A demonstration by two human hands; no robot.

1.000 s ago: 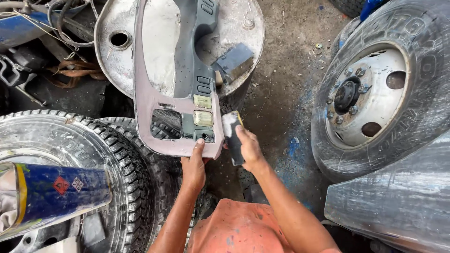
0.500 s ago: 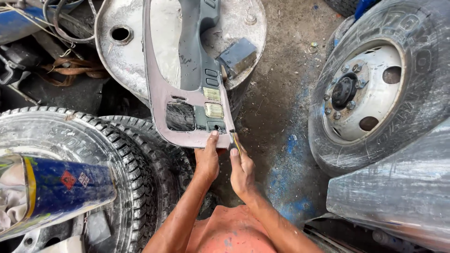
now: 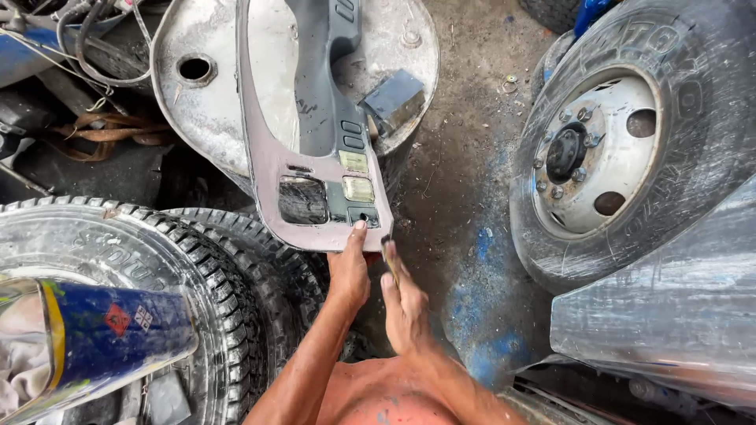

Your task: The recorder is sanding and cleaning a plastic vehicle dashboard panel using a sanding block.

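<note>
Filling the right side of the frame, a big truck wheel with a pale steel rim is leaning over the dirty ground, and two treaded tyres are lying flat at the lower left. At the top centre a round steel drum is carrying the thing I am working on: a long mauve-grey door trim panel with a dark armrest and a switch block, its lower end hanging out over the tyres toward me. A blue can is sitting at the lower left edge.

My left hand is gripping the panel's bottom edge just under the switches, thumb pressing on the face. My right hand is closed around a small flat piece, likely sandpaper or a thin scraper, held edge-on just beside the panel's lower right corner; I cannot tell whether it is touching.

To do this well, I judge I should be bracing the panel firmly against the drum, working in short even strokes along the edge, and keeping clear of the switch openings.
</note>
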